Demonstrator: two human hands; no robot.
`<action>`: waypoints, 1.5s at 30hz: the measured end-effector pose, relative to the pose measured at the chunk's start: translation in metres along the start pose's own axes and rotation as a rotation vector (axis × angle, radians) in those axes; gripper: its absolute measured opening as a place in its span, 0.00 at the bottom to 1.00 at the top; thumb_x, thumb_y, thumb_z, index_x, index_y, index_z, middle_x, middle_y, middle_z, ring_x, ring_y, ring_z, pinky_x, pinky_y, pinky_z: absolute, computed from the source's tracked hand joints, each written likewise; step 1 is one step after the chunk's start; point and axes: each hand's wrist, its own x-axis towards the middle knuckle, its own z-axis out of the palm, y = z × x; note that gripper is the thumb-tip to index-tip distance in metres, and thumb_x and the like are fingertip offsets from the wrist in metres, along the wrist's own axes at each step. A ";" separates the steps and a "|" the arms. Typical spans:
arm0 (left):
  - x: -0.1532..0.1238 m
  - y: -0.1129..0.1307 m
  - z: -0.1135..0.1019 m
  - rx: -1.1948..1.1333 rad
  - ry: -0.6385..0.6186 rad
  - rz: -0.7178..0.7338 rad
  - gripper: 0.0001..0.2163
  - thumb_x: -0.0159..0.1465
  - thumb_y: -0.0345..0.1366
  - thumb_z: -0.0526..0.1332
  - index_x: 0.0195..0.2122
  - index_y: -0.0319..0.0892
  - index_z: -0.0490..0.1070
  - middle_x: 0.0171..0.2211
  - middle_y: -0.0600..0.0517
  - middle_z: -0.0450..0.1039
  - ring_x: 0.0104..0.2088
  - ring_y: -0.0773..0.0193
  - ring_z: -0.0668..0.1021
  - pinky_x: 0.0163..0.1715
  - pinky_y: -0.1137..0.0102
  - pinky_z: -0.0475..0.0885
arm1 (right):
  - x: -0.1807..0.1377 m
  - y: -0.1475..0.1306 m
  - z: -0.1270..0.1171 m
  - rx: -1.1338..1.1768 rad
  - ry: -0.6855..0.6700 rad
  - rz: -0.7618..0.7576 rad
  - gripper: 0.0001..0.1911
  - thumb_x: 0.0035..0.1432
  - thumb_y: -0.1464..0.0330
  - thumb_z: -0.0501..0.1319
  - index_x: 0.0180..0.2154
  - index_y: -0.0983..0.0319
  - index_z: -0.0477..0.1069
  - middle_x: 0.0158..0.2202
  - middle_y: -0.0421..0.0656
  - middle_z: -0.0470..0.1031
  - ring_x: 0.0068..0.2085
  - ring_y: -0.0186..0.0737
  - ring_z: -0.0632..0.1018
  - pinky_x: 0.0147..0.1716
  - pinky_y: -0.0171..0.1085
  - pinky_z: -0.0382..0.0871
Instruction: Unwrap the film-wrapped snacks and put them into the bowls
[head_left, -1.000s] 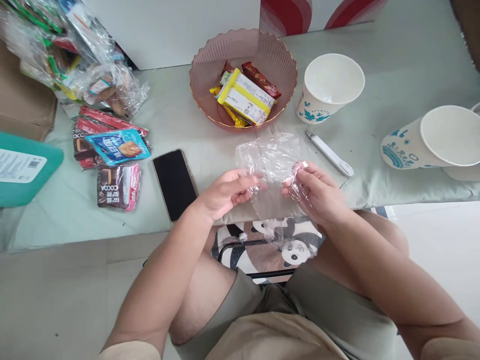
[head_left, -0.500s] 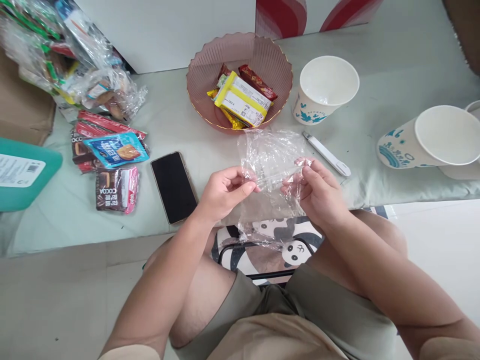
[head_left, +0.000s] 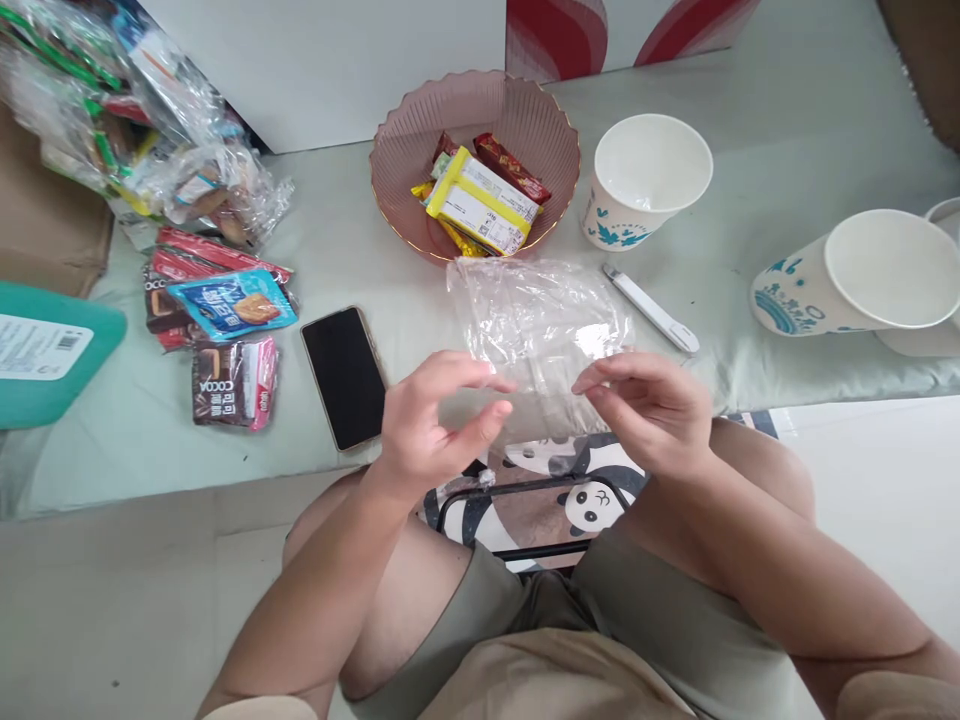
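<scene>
A clear bag (head_left: pixel 540 315) is held up over the near edge of the table (head_left: pixel 787 120), just this side of the pink bowl (head_left: pixel 390 170), spread between both hands. The right hand (head_left: pixel 649 410) pinches the bag's near right edge, fingertips closed on the film. The left hand (head_left: pixel 431 425) sits at the near left edge with thumb and forefinger a narrow gap apart. The film runs past them, but I cannot tell whether they grip it.

The bag looks empty and crumpled. Wrapped snacks (head_left: pixel 484 200) lie in the bowl. Just right of the bag a white stick (head_left: pixel 651 308) lies flat on the table. Farther off a cup (head_left: pixel 645 180) stands upright, and at the right edge a second cup (head_left: pixel 862 270) lies tipped on its side. Left of the hands is a phone (head_left: pixel 345 378), screen up, and beyond it a pile of packs (head_left: pixel 225 300).

As I judge it, the film is the weak point — thin, slick and clinging to itself. If only the right hand truly holds it, the loose side could droop, fold shut or slip down toward the lap. Pulling the two edges apart too hard could tear it. The bag's far part hangs close to the bowl and the stick, so a wide sweep might drag the stick or nudge the light, empty cup.
</scene>
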 end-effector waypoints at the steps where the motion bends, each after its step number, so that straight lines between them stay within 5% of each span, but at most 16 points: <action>1: 0.000 0.000 -0.001 0.037 -0.049 0.049 0.16 0.60 0.26 0.68 0.46 0.51 0.74 0.34 0.55 0.83 0.31 0.63 0.83 0.34 0.66 0.78 | 0.000 0.000 -0.001 -0.013 0.016 -0.034 0.05 0.64 0.65 0.66 0.43 0.52 0.77 0.33 0.42 0.80 0.34 0.41 0.82 0.37 0.44 0.79; 7: 0.005 -0.002 0.000 0.215 -0.064 0.177 0.18 0.59 0.20 0.65 0.46 0.49 0.75 0.32 0.55 0.82 0.31 0.65 0.81 0.32 0.69 0.77 | 0.002 0.002 -0.008 -0.161 -0.004 -0.092 0.19 0.59 0.67 0.69 0.53 0.51 0.76 0.37 0.43 0.79 0.37 0.43 0.79 0.41 0.47 0.78; 13: 0.005 -0.006 0.003 0.383 0.008 0.286 0.15 0.60 0.22 0.64 0.44 0.50 0.76 0.31 0.55 0.79 0.31 0.62 0.80 0.30 0.66 0.77 | 0.006 0.001 -0.003 -0.487 0.097 -0.274 0.14 0.59 0.74 0.66 0.45 0.50 0.78 0.29 0.39 0.70 0.30 0.38 0.73 0.33 0.41 0.72; 16: 0.004 -0.007 0.004 0.422 0.078 0.332 0.11 0.59 0.24 0.65 0.37 0.51 0.77 0.30 0.53 0.75 0.32 0.61 0.79 0.30 0.66 0.76 | 0.007 0.002 -0.001 -0.594 0.178 -0.317 0.09 0.59 0.72 0.65 0.38 0.51 0.78 0.32 0.42 0.66 0.34 0.40 0.73 0.36 0.43 0.72; 19: 0.003 -0.004 0.003 0.440 0.146 0.328 0.04 0.61 0.34 0.66 0.30 0.51 0.76 0.33 0.50 0.75 0.40 0.55 0.81 0.39 0.58 0.79 | 0.010 0.002 -0.003 -0.683 0.243 -0.319 0.04 0.59 0.66 0.64 0.31 0.54 0.76 0.40 0.47 0.67 0.47 0.50 0.76 0.48 0.53 0.74; 23: -0.005 0.003 0.002 0.117 0.017 0.179 0.07 0.67 0.43 0.63 0.33 0.49 0.68 0.40 0.51 0.82 0.47 0.53 0.84 0.52 0.49 0.78 | 0.012 -0.003 -0.006 -0.463 0.064 -0.360 0.08 0.61 0.61 0.62 0.30 0.54 0.68 0.37 0.46 0.74 0.51 0.55 0.79 0.56 0.60 0.71; 26: -0.011 0.007 0.005 -0.044 0.072 -0.017 0.07 0.72 0.43 0.58 0.39 0.49 0.63 0.40 0.51 0.83 0.39 0.58 0.85 0.41 0.58 0.80 | 0.011 -0.005 -0.002 -0.144 0.008 -0.214 0.06 0.65 0.62 0.62 0.41 0.51 0.65 0.35 0.42 0.77 0.49 0.49 0.82 0.57 0.56 0.73; 32: -0.002 -0.002 0.011 -0.172 0.283 -0.677 0.14 0.69 0.52 0.61 0.44 0.51 0.61 0.30 0.56 0.74 0.26 0.65 0.77 0.22 0.72 0.70 | 0.011 0.004 0.007 0.285 -0.218 0.406 0.36 0.55 0.48 0.70 0.58 0.53 0.61 0.54 0.49 0.77 0.57 0.49 0.79 0.53 0.48 0.78; 38: 0.003 -0.010 0.013 -0.108 0.203 -0.644 0.11 0.69 0.47 0.63 0.41 0.49 0.63 0.23 0.60 0.61 0.20 0.69 0.69 0.19 0.74 0.67 | 0.013 0.000 0.009 0.593 -0.284 0.684 0.37 0.53 0.38 0.64 0.55 0.55 0.69 0.49 0.48 0.81 0.50 0.51 0.83 0.49 0.50 0.80; 42: -0.001 -0.009 0.013 -0.047 0.169 -0.553 0.10 0.70 0.47 0.62 0.41 0.49 0.64 0.23 0.60 0.63 0.20 0.70 0.69 0.20 0.74 0.68 | 0.014 -0.004 0.013 0.491 -0.287 0.712 0.29 0.52 0.55 0.74 0.52 0.55 0.69 0.45 0.44 0.81 0.44 0.42 0.83 0.43 0.40 0.80; 45: 0.003 -0.010 0.012 -0.227 0.183 -0.646 0.14 0.66 0.48 0.66 0.44 0.49 0.63 0.25 0.59 0.67 0.23 0.67 0.75 0.21 0.73 0.70 | 0.015 -0.003 0.015 0.462 -0.294 0.728 0.24 0.53 0.65 0.74 0.49 0.58 0.68 0.38 0.41 0.79 0.37 0.36 0.81 0.36 0.35 0.78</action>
